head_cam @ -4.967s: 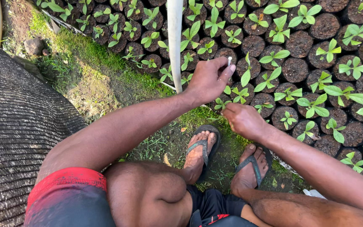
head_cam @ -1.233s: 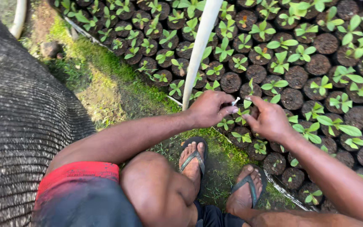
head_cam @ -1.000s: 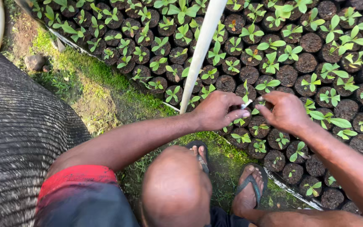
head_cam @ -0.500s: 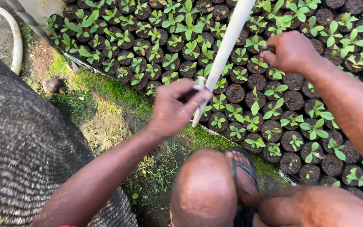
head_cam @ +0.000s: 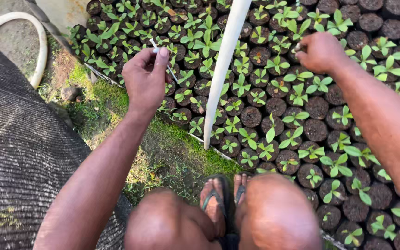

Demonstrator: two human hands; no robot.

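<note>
One thin white stick (head_cam: 163,59) pinched in left hand (head_cam: 145,78).

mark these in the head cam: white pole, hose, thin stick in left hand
white pole (head_cam: 222,69), head view, on the middle of its shaft above the seedling pots.
hose (head_cam: 40,55), head view, on the right side of its curved loop.
thin white stick (head_cam: 154,45), head view, on the end showing above the left hand's fingers.

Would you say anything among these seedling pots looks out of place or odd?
Several pots, such as one by the white pole, show bare soil with no seedling, unlike their sprouting neighbours. Nothing looks spilled or toppled.
</note>
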